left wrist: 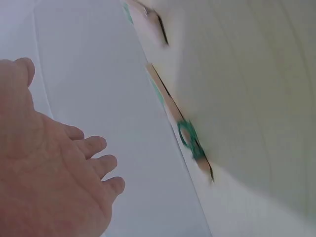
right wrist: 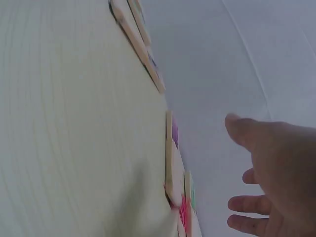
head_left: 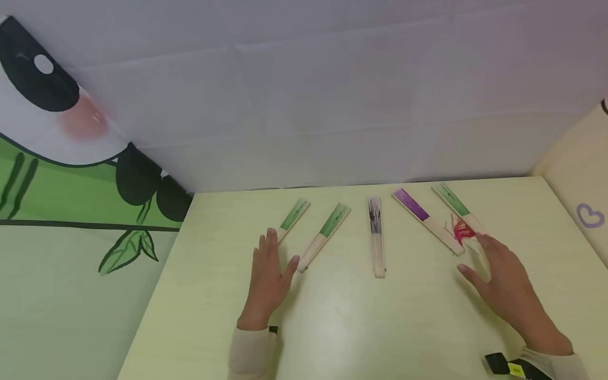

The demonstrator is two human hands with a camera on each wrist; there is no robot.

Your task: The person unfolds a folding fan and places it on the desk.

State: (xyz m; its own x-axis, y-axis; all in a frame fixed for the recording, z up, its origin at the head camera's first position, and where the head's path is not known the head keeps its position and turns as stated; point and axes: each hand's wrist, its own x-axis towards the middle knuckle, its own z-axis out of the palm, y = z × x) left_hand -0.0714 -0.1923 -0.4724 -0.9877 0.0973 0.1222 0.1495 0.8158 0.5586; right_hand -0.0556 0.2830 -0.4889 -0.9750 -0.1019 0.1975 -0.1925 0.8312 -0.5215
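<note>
Several folded hand fans lie spread in a row on the table. My left hand is held with its fingers extended over the lower end of the leftmost green fan; its thumb is by the foot of a second green fan. A dark grey fan lies in the middle. My right hand, fingers extended, is over the lower end of the far-right green fan, beside a purple fan. A red tassel lies between those two. A green cord shows on one fan in the left wrist view.
The pale wooden table meets a light grey cloth wall at its back edge. On the left is a panel with a green cartoon print. A cream panel with a heart drawing borders the right side.
</note>
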